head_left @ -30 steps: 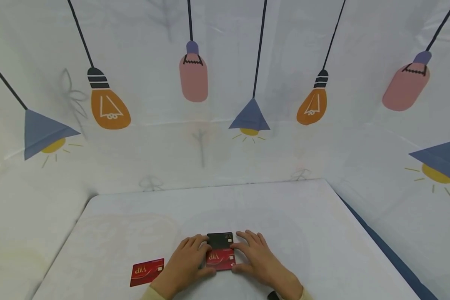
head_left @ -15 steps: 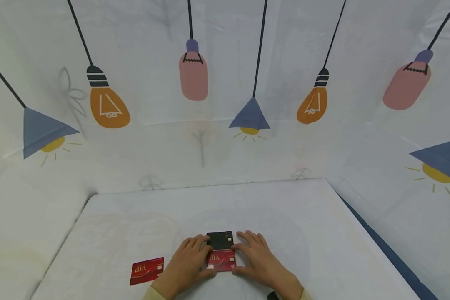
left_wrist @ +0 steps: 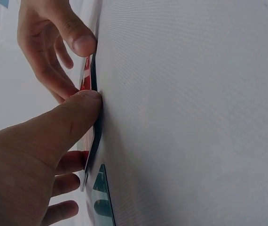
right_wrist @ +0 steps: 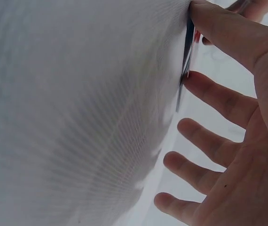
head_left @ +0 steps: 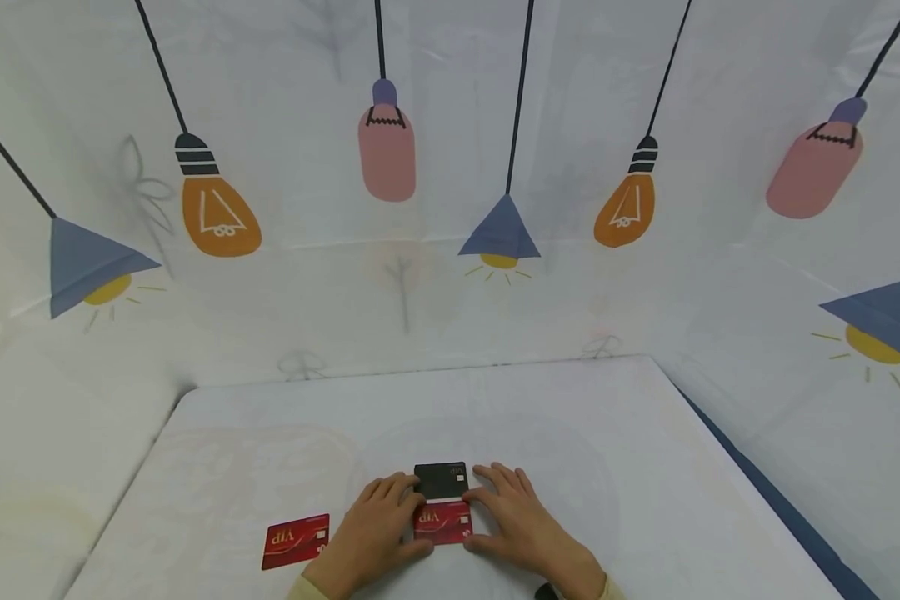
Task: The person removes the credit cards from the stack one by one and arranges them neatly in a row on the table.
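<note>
A red VIP card (head_left: pixel 442 525) sits between my two hands, just below a black VIP card (head_left: pixel 441 480), with a thin white strip showing between them. My left hand (head_left: pixel 371 529) grips the red card's left end between thumb and index finger. At the card's other end, my right hand (head_left: pixel 521 529) holds it with thumb and index finger, the remaining fingers spread loosely. In the left wrist view the red card (left_wrist: pixel 85 77) appears edge-on and slightly raised off the white surface. Beside the left fingers lies a glossy teal flat piece (left_wrist: pixel 103 197), partly cut off.
Another red VIP card (head_left: pixel 295 542) lies left of my left hand, its lower right corner covered by the wrist. The white tabletop (head_left: pixel 555 433) ends at a white wall sheet (head_left: pixel 450 317) printed with lamps. A small black object (head_left: pixel 546 592) shows by the right wrist.
The red card between my hands has shifted slightly toward me, and a white strip now shows between it and the black card. Both hands stay almost in place.
</note>
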{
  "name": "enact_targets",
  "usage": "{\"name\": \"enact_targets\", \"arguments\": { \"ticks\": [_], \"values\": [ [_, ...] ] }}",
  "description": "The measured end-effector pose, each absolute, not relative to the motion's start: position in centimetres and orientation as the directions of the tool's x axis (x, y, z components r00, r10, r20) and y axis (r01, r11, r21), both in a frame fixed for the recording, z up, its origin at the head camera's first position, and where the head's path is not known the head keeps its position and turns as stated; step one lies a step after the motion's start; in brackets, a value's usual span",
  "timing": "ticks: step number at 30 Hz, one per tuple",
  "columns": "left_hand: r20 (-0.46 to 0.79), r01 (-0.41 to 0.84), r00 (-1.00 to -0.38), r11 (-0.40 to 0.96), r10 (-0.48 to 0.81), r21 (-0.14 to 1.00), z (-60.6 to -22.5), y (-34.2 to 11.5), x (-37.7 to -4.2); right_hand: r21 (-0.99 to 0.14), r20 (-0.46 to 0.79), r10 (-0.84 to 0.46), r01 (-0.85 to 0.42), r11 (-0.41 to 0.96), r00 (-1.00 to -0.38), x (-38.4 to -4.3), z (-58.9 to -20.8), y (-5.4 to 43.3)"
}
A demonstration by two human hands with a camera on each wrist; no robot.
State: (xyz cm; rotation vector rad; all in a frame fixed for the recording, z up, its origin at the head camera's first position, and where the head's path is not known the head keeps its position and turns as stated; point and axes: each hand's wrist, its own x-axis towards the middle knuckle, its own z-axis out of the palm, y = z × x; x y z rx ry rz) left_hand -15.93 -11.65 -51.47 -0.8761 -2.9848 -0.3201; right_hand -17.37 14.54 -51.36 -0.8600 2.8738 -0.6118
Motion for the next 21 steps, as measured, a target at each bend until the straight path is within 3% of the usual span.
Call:
{"name": "enact_targets", "arguments": {
  "ticks": [21],
  "values": [
    [0.068, 0.53, -0.846, 0.823, 0.528, 0.205, -51.46, -11.67, -15.82, -0.403, 0.016, -0.545, -0.505, 0.764, -0.838, -17.52, -51.44, 14.55]
  ]
}}
